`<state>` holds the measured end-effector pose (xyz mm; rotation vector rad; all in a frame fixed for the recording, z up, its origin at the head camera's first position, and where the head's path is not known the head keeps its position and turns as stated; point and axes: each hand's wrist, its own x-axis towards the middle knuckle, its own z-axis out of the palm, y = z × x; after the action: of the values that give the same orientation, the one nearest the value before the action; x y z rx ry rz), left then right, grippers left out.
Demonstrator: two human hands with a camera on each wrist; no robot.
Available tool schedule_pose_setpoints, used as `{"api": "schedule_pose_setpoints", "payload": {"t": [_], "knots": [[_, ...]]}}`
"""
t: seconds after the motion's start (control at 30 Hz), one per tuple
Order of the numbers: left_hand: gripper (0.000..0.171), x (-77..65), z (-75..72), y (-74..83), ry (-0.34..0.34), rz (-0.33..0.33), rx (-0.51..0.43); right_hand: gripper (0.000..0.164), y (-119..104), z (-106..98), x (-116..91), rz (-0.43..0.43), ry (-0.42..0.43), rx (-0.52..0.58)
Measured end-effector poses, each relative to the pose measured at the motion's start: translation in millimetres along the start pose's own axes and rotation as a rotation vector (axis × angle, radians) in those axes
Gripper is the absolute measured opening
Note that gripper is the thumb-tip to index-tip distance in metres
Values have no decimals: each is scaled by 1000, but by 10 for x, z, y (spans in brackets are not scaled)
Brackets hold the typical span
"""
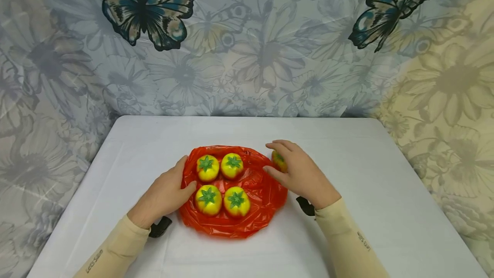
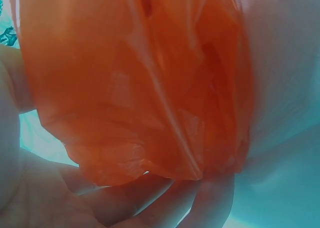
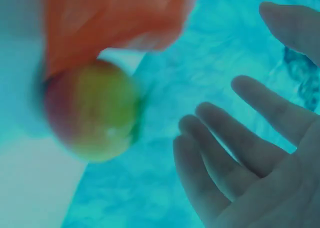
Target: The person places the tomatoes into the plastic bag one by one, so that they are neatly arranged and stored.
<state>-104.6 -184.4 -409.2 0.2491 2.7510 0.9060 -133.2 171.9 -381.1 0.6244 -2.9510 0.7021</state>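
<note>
A crumpled red plastic bag (image 1: 266, 196) lies spread on the white table (image 1: 386, 192). Several yellow-and-red toy tomatoes with green tops sit on it, such as the front pair (image 1: 209, 200) (image 1: 236, 202). My left hand (image 1: 185, 177) holds the bag's left edge, thumb on top. From the left wrist, the bag (image 2: 140, 88) drapes over my left hand (image 2: 165, 203). One more tomato (image 1: 279, 161) lies at the bag's right edge. My right hand (image 1: 270, 158) hovers around it, fingers straight. The right wrist view shows that tomato (image 3: 92, 110) apart from my right hand (image 3: 235, 138).
A cloth backdrop (image 1: 247, 55) printed with flowers and butterflies hangs behind the table and drapes down both sides. Black wrist mounts (image 1: 160, 226) (image 1: 306, 205) sit at my sleeves. Bare tabletop surrounds the bag on all sides.
</note>
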Motion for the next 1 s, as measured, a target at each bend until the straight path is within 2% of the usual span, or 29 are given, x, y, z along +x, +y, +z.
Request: {"api": "schedule_pose_setpoints", "payload": {"t": [0.2, 0.43, 1.0], "knots": [[86, 6, 5, 3, -1, -4, -5, 64, 293, 6, 36, 118, 12, 1], [86, -10, 5, -13, 1, -5, 9, 69, 412, 116, 63, 199, -39, 28], [85, -1, 13, -14, 13, 9, 10, 73, 485, 201, 78, 231, -67, 35]]}}
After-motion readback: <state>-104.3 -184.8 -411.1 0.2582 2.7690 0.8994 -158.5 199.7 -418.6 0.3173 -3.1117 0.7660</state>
